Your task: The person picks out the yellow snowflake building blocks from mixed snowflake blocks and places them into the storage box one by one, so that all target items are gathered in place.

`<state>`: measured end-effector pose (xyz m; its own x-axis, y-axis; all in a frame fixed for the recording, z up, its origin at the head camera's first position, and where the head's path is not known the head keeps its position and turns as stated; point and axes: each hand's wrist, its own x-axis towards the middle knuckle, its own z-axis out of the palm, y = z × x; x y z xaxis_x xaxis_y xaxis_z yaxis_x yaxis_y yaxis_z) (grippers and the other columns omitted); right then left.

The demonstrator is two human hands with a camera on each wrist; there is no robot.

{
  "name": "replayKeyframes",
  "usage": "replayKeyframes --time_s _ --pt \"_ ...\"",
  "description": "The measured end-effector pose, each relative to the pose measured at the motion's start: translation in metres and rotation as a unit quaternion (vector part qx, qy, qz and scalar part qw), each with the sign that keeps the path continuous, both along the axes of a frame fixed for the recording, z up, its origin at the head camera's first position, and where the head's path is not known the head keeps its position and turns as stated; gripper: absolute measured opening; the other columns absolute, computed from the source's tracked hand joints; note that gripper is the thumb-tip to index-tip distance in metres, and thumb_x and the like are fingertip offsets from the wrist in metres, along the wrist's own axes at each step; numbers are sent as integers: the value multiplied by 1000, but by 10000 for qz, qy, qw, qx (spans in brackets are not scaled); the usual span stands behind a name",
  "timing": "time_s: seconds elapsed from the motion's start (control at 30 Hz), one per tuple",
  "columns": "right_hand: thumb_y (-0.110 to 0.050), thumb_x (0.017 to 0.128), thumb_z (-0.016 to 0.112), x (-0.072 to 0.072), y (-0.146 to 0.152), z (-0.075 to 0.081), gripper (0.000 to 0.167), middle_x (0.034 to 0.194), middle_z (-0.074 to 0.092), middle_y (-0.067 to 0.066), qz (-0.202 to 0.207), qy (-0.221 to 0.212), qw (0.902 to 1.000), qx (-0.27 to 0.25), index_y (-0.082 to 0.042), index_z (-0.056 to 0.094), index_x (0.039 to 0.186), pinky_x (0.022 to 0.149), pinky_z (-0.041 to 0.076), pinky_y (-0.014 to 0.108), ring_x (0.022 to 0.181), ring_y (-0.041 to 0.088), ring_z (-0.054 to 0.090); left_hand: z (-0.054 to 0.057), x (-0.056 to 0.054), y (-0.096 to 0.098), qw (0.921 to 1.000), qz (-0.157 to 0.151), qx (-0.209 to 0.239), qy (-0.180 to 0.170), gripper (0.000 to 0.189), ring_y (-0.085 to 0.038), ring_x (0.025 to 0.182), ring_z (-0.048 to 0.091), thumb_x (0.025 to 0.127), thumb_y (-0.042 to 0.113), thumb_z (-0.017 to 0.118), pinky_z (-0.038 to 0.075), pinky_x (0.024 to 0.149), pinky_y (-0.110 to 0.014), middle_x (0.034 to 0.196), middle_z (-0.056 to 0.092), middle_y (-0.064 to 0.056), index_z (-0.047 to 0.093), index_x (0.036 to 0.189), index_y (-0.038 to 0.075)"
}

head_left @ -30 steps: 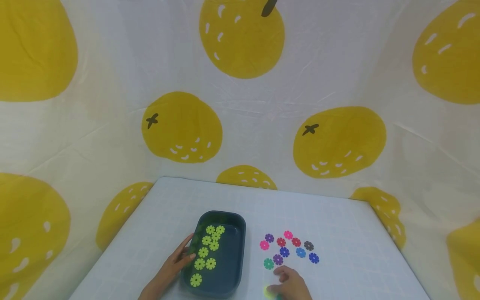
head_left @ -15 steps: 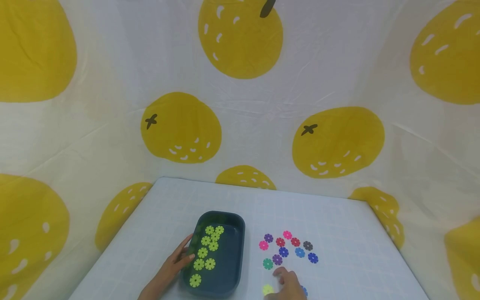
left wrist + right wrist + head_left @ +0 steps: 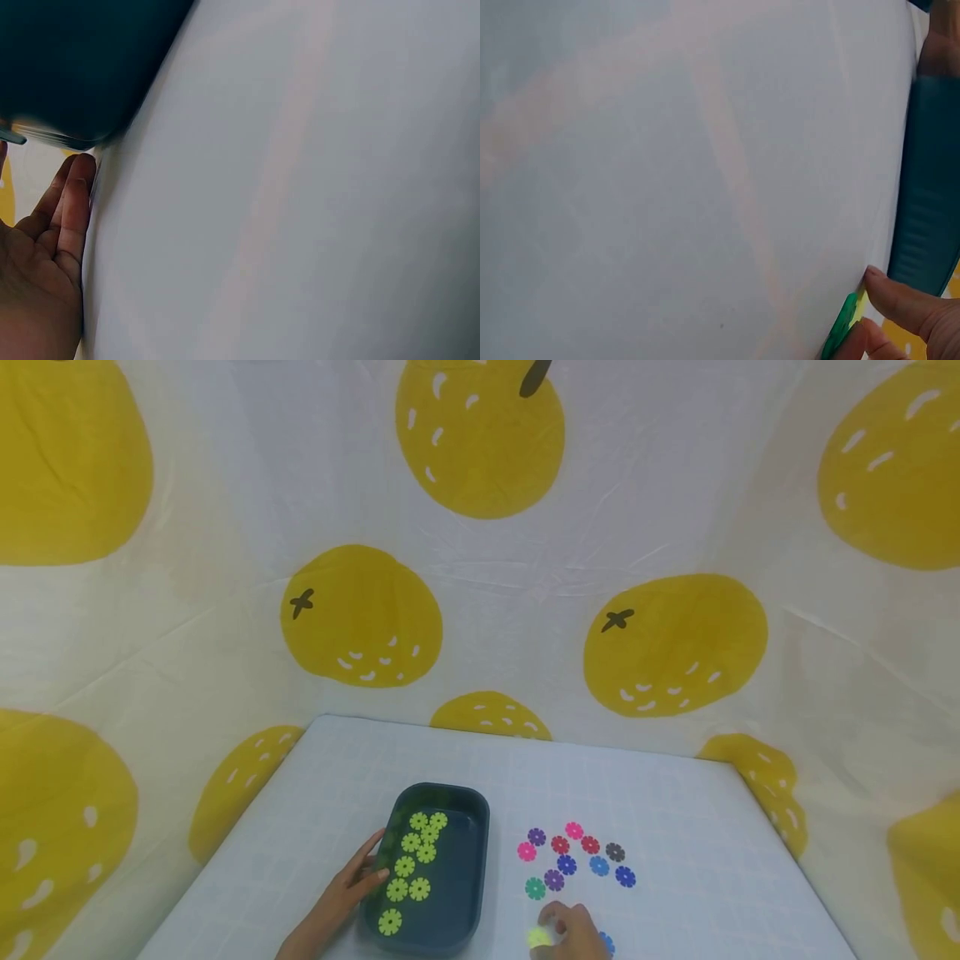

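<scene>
My left hand (image 3: 352,881) is at the left side of a dark teal tray (image 3: 461,893), thumb tip at the rim. In the left wrist view its other fingers (image 3: 73,199) reach out straight beside the tray wall. Several yellow-green notched flower discs (image 3: 404,866) lie inside the tray. Right of the tray, my right hand (image 3: 573,935) pinches another yellow-green disc (image 3: 538,937), blurred in the head view. The right wrist view shows that disc edge-on between thumb and fingers, with a green disc (image 3: 840,326) right beside it.
Beyond my right hand lie loose discs: green (image 3: 536,888), purple (image 3: 554,880), dark blue (image 3: 626,877), light blue (image 3: 599,866), grey (image 3: 615,852), red and pink. A blue disc (image 3: 608,943) partly shows beside the right hand. Fruit-print cloth (image 3: 510,610) hangs behind the white-covered table (image 3: 690,827).
My right hand has shifted slightly and now pinches the yellow-green disc, which has moved a little. A blue disc has come into view beside that hand. The left hand and tray stay put.
</scene>
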<state>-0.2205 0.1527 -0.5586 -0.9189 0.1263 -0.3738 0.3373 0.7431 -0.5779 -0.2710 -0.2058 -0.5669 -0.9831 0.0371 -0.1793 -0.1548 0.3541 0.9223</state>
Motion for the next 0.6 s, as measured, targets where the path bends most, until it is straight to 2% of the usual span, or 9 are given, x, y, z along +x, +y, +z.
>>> replayKeyframes --time_s 0.33,0.6 --pt "-22 78 83 -2 1 -2 30 92 53 6 155 -76 9998 -43 -20 63 101 74 51 45 78 22 52 1 1 0 10000 12 -45 -73 74 -41 130 48 94 45 64 51 95 -55 148 44 -24 29 157 30" --pt "-22 83 78 0 -2 -3 27 83 58 6 247 -156 9995 -124 -16 60 102 65 51 43 72 23 55 -1 -1 -1 9999 22 -53 -104 74 -43 131 46 93 47 65 49 96 -57 148 43 -25 29 157 32"
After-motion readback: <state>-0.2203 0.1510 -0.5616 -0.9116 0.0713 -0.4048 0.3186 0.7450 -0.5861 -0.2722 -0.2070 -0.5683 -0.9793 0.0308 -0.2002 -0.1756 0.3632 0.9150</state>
